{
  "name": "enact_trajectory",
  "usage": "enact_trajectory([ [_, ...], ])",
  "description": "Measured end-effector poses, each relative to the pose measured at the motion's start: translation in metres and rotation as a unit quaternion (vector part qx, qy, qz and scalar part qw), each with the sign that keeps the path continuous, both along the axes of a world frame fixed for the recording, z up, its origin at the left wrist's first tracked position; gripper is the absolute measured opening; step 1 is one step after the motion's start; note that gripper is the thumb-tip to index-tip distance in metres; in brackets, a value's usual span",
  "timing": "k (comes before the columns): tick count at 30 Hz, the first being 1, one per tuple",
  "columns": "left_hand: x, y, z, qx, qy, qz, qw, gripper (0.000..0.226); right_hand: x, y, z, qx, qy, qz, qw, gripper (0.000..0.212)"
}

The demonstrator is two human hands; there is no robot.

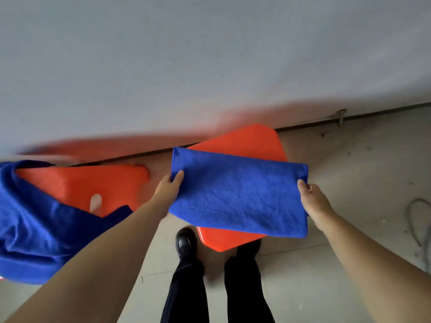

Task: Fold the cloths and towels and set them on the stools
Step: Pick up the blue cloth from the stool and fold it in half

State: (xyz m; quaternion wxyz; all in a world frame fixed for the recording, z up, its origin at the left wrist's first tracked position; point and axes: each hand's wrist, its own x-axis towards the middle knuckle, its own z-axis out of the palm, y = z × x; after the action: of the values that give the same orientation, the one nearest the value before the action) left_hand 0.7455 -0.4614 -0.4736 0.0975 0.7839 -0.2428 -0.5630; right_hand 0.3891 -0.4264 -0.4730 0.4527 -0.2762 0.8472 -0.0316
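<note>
— Where's the folded blue terry cloth [238, 192]?
— Between the hands, over the orange plastic stool [247, 141]; the left hand [169, 190] and right hand [311, 199] each pinch an end.
— Beyond the left hand?
— A crumpled blue towel [30, 224] drapes another orange stool [81, 185].

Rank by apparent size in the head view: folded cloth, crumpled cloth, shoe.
1. Crumpled cloth, though it is nearer the camera and cut off by the frame edge, so this is unsure.
2. Folded cloth.
3. Shoe, clearly smallest.

Arms were bare, no sleeves showing; person wore dark trousers [186, 294] and a shiny black shoe [185, 243], laces kinda blurry.
</note>
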Motion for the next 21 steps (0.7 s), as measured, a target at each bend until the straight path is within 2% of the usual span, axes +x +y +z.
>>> enact_trajectory([
  [3, 0.003, 0.02, 0.002, -0.006, -0.011, -0.033, 0.999, 0.041, -0.001, 0.016, 0.004, 0.01, -0.009, -0.014, 1.0, 0.047],
  [8, 0.003, 0.031, 0.015, -0.058, -0.1, -0.137, 0.984, 0.029, 0.003, 0.033, 0.015, 0.019, -0.031, -0.06, 0.998, 0.048],
  [12, -0.008, 0.032, 0.029, -0.092, -0.121, -0.121, 0.981, 0.024, 0.014, 0.043, 0.017, 0.045, -0.037, -0.067, 0.996, 0.043],
  [17, -0.031, 0.022, 0.04, -0.142, -0.117, -0.093, 0.979, 0.022, 0.009, 0.028, 0.034, -0.08, -0.017, -0.028, 0.996, 0.017],
  [21, -0.051, 0.017, 0.042, -0.175, -0.098, -0.075, 0.977, 0.02, -0.003, 0.01, 0.061, -0.164, 0.036, -0.003, 0.986, 0.013],
])
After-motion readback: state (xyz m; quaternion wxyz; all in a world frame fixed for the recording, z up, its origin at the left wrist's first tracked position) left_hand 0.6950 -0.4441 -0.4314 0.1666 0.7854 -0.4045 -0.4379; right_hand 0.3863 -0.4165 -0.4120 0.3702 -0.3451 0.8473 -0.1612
